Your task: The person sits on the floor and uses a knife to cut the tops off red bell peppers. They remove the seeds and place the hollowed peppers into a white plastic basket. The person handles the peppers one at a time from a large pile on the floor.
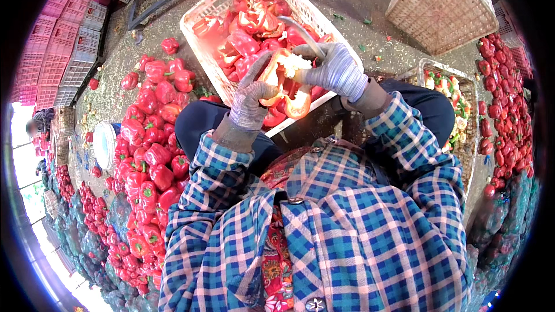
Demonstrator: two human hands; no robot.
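My left hand (251, 99), in a grey-white work glove, grips the left side of a cut-open red bell pepper (296, 106). The gloved right hand (336, 71) is at the pepper's pale seed core (295, 64), and a curved metal blade (303, 34) reaches from its fingers up and left; its handle is hidden. Both hands are above the near part of a white plastic crate (199, 52). Inside that crate lie cut red peppers (243, 42), some showing their pale insides.
Whole red peppers (158, 156) are heaped on the left. To the right, a crate (470, 95) holds pale cores with green stems, and a tall crate (438, 8) stands beyond. A white bucket (104, 145), stacked pink crates (60, 39) and more peppers (509, 112) lie farther out. A person (41, 123) is at far left.
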